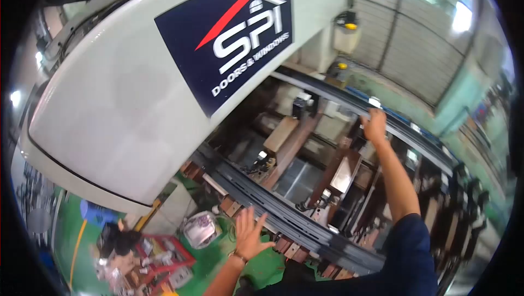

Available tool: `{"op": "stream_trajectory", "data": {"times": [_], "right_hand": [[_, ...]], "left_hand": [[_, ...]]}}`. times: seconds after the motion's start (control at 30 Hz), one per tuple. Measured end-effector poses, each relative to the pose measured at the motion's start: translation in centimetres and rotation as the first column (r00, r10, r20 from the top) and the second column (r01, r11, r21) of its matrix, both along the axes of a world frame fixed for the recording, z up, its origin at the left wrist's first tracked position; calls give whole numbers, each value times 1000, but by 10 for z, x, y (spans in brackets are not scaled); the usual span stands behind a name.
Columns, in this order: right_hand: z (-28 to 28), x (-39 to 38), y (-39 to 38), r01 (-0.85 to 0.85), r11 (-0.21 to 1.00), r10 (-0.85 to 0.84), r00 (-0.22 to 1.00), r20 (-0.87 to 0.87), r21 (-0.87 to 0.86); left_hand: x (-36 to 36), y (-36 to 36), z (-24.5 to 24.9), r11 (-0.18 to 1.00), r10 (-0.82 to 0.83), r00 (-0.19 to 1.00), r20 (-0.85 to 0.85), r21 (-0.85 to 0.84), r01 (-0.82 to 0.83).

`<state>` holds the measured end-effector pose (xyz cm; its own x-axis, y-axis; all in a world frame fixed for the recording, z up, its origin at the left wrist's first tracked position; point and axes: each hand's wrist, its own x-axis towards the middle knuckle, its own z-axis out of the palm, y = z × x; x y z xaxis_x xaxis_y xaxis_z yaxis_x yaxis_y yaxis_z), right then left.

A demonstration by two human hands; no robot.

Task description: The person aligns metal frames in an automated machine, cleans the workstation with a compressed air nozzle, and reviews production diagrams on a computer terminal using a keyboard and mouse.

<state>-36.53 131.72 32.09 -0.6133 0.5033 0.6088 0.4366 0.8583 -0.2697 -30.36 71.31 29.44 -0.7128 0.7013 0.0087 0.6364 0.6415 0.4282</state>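
Observation:
Two long dark metal profiles lie across a machine bed, one on the near side and one on the far side. My left hand (251, 236) is beside the near profile (284, 214), palm down, with its fingers spread and nothing in them. My right hand (375, 126) reaches across the bed to the far profile (401, 127). Its fingers bend over that profile's edge, and the fingertips are partly hidden. A small white block (374, 102) sits just beyond these fingers.
A large white machine housing (120, 88) with a dark logo panel (234, 39) overhangs the left. Brown blocks and supports (341, 173) stand between the profiles. On the green floor, a red cart (169, 258) holds loose items, near a clear plastic bag (200, 229).

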Motion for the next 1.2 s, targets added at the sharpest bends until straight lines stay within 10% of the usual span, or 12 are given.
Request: {"op": "stream_trajectory", "data": {"times": [0.13,0.53,0.77,1.2], "right_hand": [[2,-58,52,36,975,-57,994,90,217],[-10,-88,113,-250,953,177,920,349,173],[32,-28,87,-260,919,229,964,134,296],[89,207,-58,-199,961,151,959,238,191]], "left_hand": [[-42,63,-7,955,-178,984,15,-239,176],[-72,91,-26,913,-367,921,131,-139,384],[-29,93,-49,919,-388,915,105,-28,393],[-1,100,-45,898,-435,889,143,145,416]]}}
